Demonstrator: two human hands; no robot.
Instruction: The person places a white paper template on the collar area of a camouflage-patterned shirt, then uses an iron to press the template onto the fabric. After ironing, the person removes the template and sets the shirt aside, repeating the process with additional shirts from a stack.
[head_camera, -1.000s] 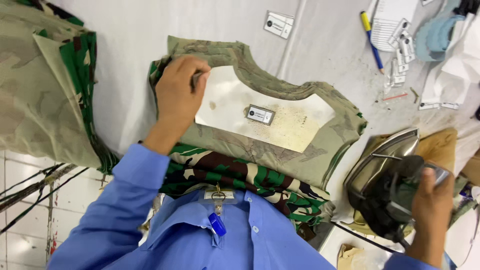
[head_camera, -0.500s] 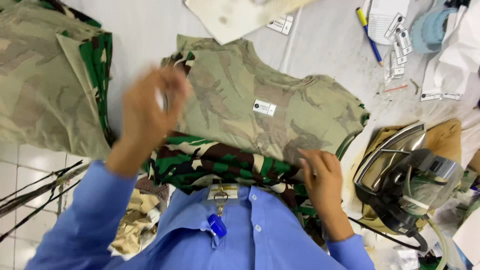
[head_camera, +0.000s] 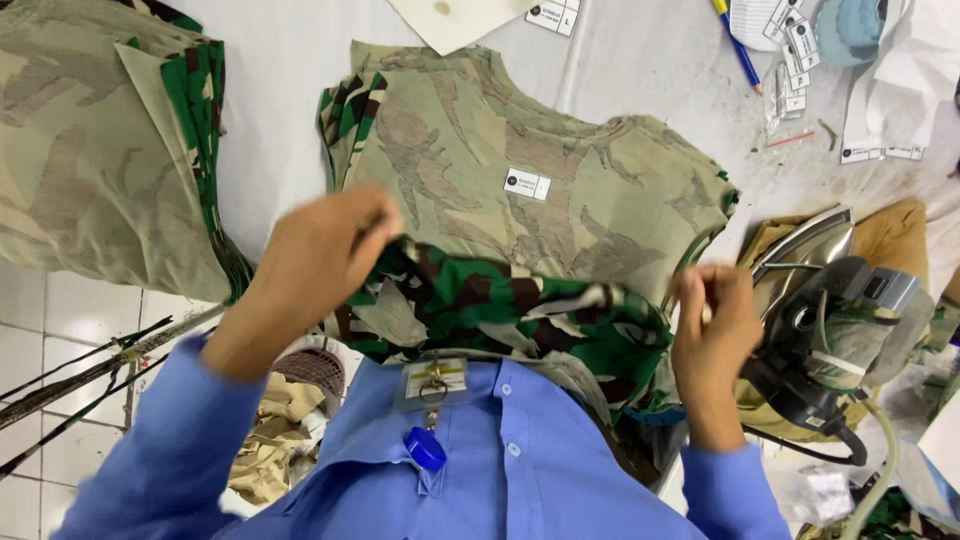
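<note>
Both hands pinch the near hem of the camouflage shirt (head_camera: 520, 200), which lies inside-out on the white table (head_camera: 280, 90) in front of the person. The left hand (head_camera: 320, 265), at nine o'clock, and the right hand (head_camera: 712, 320), at three o'clock, lift that edge, apparently folding it. The next move calls for even tension. A steam iron (head_camera: 830, 330) sits just right of the right hand.

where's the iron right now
In the head view, the iron sits at the table's right edge, just right of the right hand and the camouflage shirt.
</note>
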